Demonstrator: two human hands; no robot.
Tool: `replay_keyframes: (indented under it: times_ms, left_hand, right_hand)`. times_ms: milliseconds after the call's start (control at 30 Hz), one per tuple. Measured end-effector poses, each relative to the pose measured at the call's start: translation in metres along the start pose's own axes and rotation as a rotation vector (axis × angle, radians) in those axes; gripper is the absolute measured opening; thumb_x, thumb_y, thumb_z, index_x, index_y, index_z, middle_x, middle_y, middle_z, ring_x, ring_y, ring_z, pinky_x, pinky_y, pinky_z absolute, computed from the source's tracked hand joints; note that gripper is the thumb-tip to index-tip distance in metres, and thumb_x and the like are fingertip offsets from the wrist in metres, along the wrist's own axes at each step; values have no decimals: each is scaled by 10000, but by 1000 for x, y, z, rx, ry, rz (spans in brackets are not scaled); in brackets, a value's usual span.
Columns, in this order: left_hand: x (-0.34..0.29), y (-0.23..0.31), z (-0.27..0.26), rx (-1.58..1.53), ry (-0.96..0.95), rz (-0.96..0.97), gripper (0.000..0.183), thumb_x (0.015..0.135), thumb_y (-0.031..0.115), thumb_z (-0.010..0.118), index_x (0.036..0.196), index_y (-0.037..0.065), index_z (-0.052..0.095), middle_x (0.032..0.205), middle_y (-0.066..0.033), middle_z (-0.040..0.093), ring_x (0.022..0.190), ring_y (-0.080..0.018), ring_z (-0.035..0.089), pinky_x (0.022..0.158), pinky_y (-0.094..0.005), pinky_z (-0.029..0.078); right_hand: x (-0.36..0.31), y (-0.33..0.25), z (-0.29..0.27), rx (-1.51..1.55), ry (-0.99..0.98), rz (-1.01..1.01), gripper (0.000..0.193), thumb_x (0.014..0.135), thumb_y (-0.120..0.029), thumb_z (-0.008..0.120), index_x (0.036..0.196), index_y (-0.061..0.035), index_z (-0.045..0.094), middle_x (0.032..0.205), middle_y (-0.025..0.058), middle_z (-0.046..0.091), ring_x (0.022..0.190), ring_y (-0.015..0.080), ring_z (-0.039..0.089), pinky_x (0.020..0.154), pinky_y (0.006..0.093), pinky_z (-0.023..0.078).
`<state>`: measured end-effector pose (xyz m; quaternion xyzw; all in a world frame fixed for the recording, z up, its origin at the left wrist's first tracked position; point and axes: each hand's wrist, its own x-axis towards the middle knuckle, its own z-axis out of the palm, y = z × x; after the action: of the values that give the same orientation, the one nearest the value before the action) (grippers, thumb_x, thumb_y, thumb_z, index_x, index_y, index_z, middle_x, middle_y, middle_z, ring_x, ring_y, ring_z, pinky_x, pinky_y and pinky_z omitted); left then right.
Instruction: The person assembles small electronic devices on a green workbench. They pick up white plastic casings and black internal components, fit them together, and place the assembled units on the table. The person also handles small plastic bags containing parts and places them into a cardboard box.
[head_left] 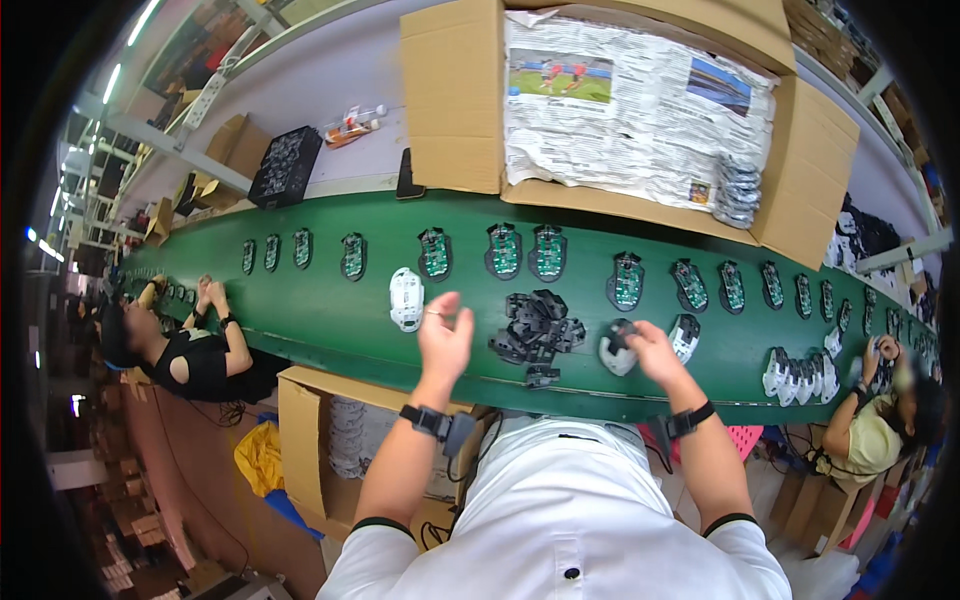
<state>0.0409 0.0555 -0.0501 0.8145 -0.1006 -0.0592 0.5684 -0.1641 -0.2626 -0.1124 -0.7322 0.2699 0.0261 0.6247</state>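
Observation:
My left hand [445,338] is above the green work surface with thumb and fingers apart, holding nothing. Just left of it lies a white mouse shell [406,299]. My right hand [654,354] pinches a white-and-dark mouse shell [617,355] low over the surface. Another white mouse shell [685,338] lies just right of that hand. Between my hands sits a heap of black plastic parts [538,325]. Beyond them, mouse bases with green circuit boards [503,250] stand in a long row.
An open cardboard box [640,205] lined with newspaper stands behind the row. White shells [800,377] are grouped at the right. Co-workers sit at the left [195,345] and right [862,430]. A black tray [286,167] is at the back left; another carton [305,425] stands below the near edge.

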Motion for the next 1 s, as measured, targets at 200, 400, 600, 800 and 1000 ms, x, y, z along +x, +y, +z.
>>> replay_keyframes:
  times_ms: [200, 400, 600, 800, 1000]
  left_hand:
    - [21, -68, -70, 921, 411, 13, 705, 829, 300, 768, 1403, 8, 480, 1349, -256, 538, 1297, -440, 457, 1090, -498, 376]
    - [26, -78, -76, 836, 213, -112, 641, 844, 321, 765, 1352, 1, 543, 1200, -230, 639, 1071, -392, 639, 912, -466, 515]
    - [20, -73, -77, 625, 302, -172, 627, 804, 249, 802, 1314, 15, 523, 1203, -218, 590, 1119, -406, 583, 953, -469, 490]
    - [6, -51, -82, 976, 344, -219, 713, 756, 201, 827, 1367, 61, 487, 1214, -194, 575, 1185, -382, 525, 998, -464, 449]
    - [16, -37, -87, 1065, 84, -357, 720, 811, 267, 766, 1418, 45, 448, 1189, -218, 638, 1191, -377, 554, 978, -468, 470]
  right_hand:
    - [1, -24, 9, -620, 413, -344, 327, 831, -74, 649, 1150, -9, 623, 1116, 189, 663, 1078, 371, 616, 949, 441, 500]
    - [-7, -58, 82, -696, -30, -676, 323, 807, -177, 762, 1095, -65, 667, 1213, 108, 666, 1153, 337, 603, 1002, 441, 472]
    - [9, -45, 90, -642, 107, -775, 148, 839, -110, 718, 973, -49, 700, 1078, 86, 714, 1060, 323, 639, 938, 450, 491]
    - [-9, -41, 75, -145, 300, -180, 181, 987, -151, 591, 1074, -2, 645, 928, 141, 727, 805, 243, 703, 721, 362, 555]
    - [-17, -4, 53, -368, 347, -46, 268, 992, -215, 585, 1176, -19, 595, 890, 152, 713, 738, 234, 698, 647, 369, 549]
